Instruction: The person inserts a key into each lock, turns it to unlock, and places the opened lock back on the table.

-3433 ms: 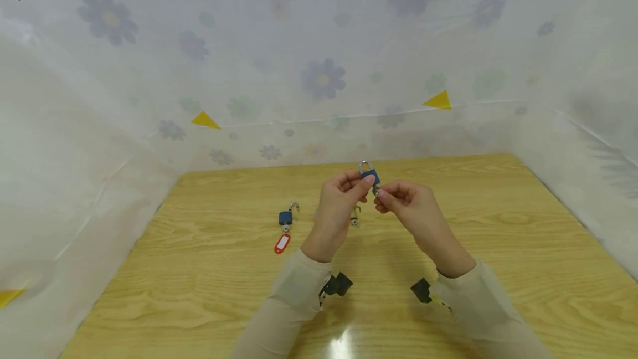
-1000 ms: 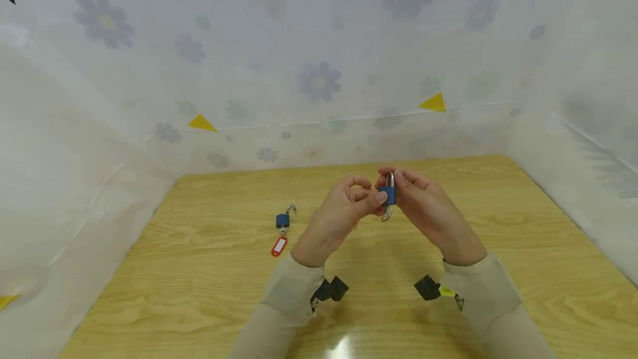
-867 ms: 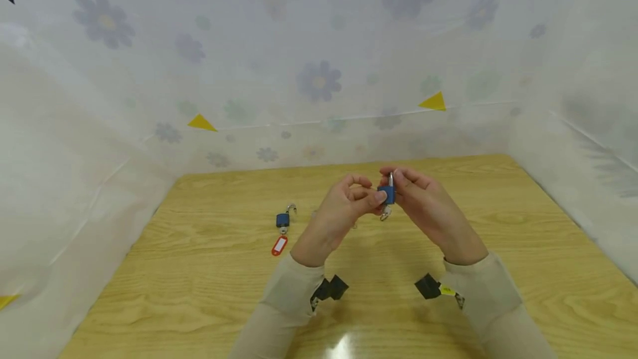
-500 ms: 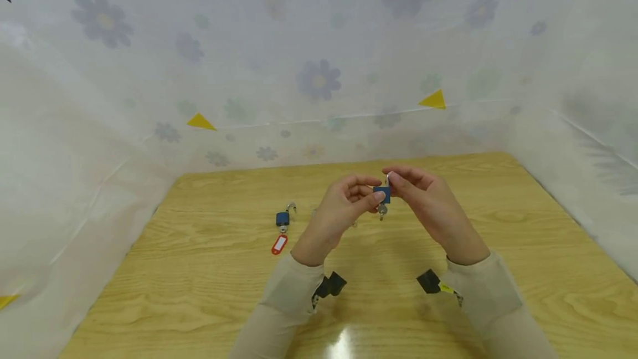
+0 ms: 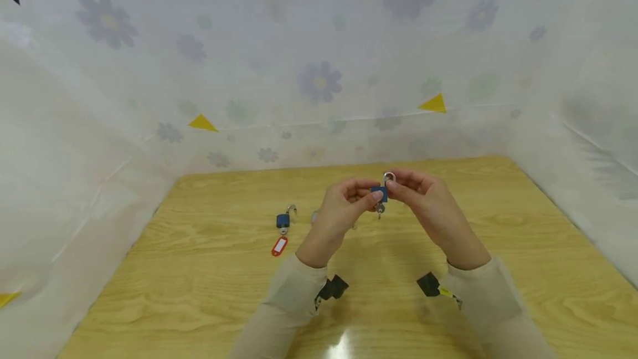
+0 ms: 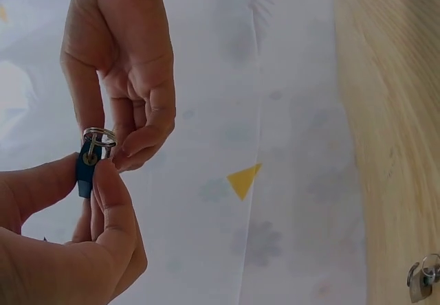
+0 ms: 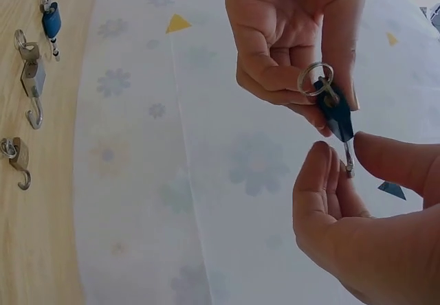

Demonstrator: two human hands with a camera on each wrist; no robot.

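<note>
Holding the small blue padlock [image 5: 380,193] above the light wooden desk [image 5: 199,292]: my left hand [image 5: 344,212] pinches its body, my right hand [image 5: 423,201] its silver shackle. Flowered white sheeting [image 5: 319,71] walls three desk edges; near side open.

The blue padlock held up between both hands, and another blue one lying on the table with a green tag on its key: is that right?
Not quite: the tag is red, not green. The head view shows the red tag below the blue padlock on the table. The rest holds: the left hand and right hand hold the other blue padlock up between them.
</note>
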